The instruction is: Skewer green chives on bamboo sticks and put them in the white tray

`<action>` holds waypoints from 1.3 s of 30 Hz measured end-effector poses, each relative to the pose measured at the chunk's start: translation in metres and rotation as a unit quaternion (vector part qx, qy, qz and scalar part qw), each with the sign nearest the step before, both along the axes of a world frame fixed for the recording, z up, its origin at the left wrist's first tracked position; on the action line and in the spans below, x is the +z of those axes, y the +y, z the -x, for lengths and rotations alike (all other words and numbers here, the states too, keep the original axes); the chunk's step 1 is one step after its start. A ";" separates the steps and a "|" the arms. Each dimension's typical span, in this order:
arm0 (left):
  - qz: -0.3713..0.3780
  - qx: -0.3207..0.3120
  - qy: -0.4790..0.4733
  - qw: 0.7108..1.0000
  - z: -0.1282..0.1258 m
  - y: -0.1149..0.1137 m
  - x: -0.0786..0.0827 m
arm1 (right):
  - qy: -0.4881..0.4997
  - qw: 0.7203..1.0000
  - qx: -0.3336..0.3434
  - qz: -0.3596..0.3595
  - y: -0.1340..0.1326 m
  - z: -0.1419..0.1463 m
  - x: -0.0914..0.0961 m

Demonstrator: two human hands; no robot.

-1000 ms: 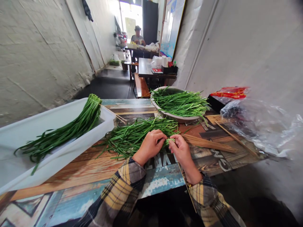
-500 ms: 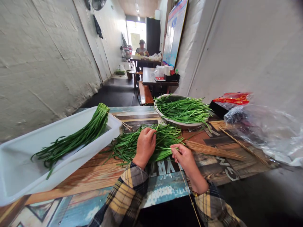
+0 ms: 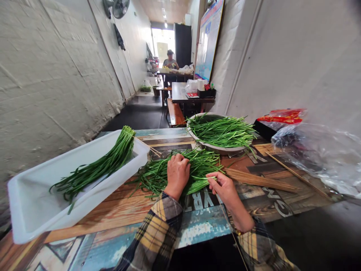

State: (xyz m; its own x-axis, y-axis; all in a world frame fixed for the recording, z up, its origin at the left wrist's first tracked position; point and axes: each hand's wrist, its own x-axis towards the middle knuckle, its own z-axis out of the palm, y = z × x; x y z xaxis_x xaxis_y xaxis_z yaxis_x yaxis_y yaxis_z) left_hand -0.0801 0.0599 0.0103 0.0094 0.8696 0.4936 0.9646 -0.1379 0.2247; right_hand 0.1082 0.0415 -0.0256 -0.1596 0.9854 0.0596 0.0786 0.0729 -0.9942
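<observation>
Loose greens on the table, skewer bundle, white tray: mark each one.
Loose greens (image 3: 203, 164), head view: right half of the pile.
Skewer bundle (image 3: 259, 180), head view: middle of the sticks.
White tray (image 3: 28, 205), head view: bare inside, left end.

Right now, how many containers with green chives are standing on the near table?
2: a white plastic tray at the left, and a round basin at the back, beyond the loose chives. No others show there.

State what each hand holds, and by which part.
The right hand pinches garlic chives by their pale stem ends, with a thin skewer just below. The left hand lies on the chive pile; whether it grips any cannot be told.
</observation>
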 end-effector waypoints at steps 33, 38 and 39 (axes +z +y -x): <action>0.028 0.054 -0.236 0.970 0.019 0.003 0.014 | 0.018 1.000 -0.015 -0.006 -0.001 0.001 0.004; 0.105 0.036 -0.157 0.981 0.018 0.000 0.014 | 0.015 1.000 -0.012 -0.008 -0.001 0.000 0.004; 0.122 0.013 -0.163 0.979 0.017 0.000 0.015 | 0.014 1.000 -0.012 -0.008 -0.001 0.000 0.004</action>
State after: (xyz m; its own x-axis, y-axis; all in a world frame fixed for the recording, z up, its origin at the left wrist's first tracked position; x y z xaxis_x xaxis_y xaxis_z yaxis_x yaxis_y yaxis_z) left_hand -0.0971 0.0595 0.0251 -0.1373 0.9598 0.2448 0.8390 -0.0187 0.5439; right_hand 0.1083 0.0409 -0.0216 -0.1338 0.9878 0.0794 0.0535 0.0872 -0.9948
